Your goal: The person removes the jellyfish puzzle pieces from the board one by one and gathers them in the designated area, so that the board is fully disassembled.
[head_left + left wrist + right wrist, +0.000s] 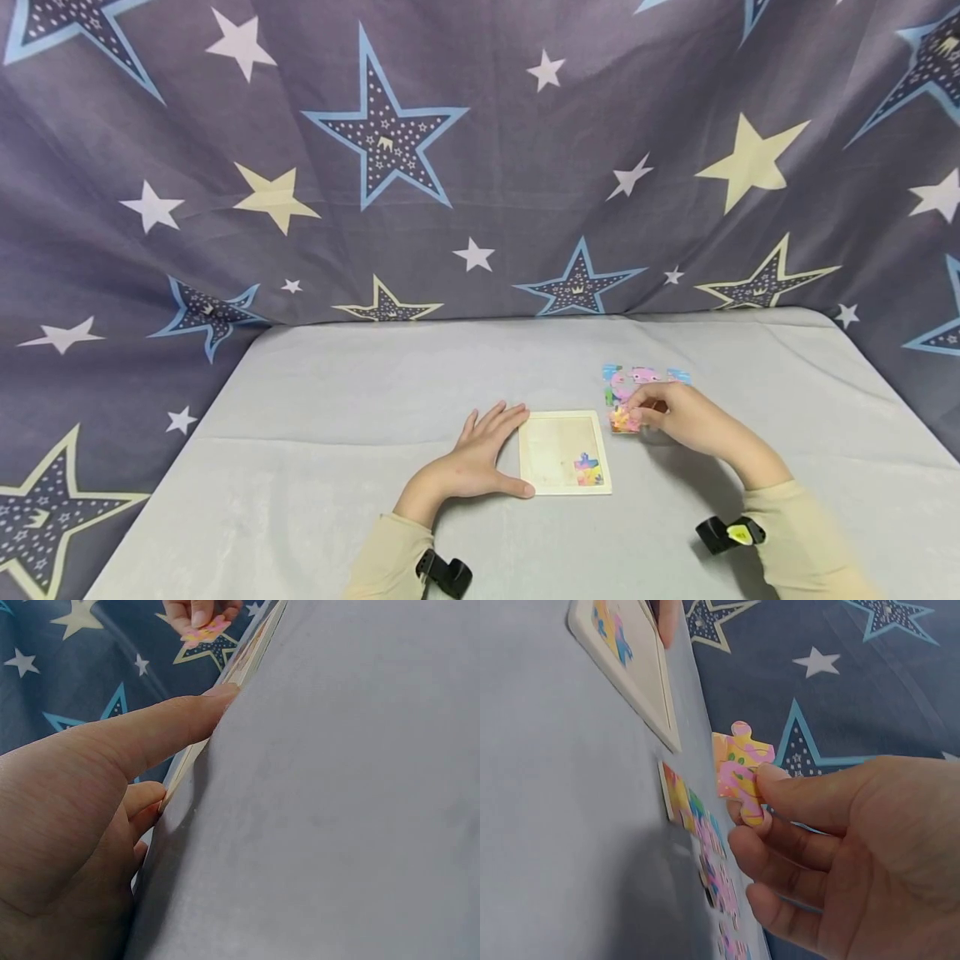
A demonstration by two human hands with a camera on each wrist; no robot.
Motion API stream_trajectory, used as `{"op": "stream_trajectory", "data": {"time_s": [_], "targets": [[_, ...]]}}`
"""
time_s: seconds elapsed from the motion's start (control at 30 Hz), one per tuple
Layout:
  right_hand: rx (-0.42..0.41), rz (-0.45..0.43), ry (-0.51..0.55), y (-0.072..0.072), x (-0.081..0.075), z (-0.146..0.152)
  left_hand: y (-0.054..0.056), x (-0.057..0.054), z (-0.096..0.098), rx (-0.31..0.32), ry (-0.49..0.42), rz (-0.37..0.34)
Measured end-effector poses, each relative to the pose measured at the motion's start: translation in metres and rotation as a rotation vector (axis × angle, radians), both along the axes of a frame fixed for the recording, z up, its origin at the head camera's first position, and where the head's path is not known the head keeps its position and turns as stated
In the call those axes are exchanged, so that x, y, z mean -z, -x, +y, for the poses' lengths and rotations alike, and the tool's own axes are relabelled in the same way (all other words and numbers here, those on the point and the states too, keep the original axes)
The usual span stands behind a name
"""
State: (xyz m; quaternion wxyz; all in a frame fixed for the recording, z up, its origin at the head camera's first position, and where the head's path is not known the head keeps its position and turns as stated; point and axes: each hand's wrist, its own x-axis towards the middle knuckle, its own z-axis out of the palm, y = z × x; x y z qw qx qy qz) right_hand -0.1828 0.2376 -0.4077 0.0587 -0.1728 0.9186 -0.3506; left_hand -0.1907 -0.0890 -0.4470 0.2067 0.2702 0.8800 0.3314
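My right hand pinches a pink and yellow jigsaw piece between thumb and fingers, raised above the table. Below it, several loose jigsaw pieces lie on the cloth, partly hidden by this hand in the head view. To their left is a shallow, pale puzzle tray with a raised rim. One colourful piece sits in its lower right corner. My left hand rests against the tray's left side, fingers spread; the thumb touches the near left corner and the fingertips the far one.
A light grey cloth covers the table. Behind it and at the sides hangs a dark curtain with a star pattern. Black camera straps circle both wrists over beige sleeves.
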Motion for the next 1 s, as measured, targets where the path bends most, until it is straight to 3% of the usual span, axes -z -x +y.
{"op": "stream_trajectory", "data": {"time_s": [0.73, 1.0], "targets": [[0.120, -0.054, -0.014, 0.005, -0.004, 0.042, 0.000, 0.000, 0.001, 0.001, -0.004, 0.008], [0.116, -0.071, 0.003, 0.008, 0.002, 0.049, 0.001, 0.001, 0.001, 0.001, 0.002, 0.011]]}}
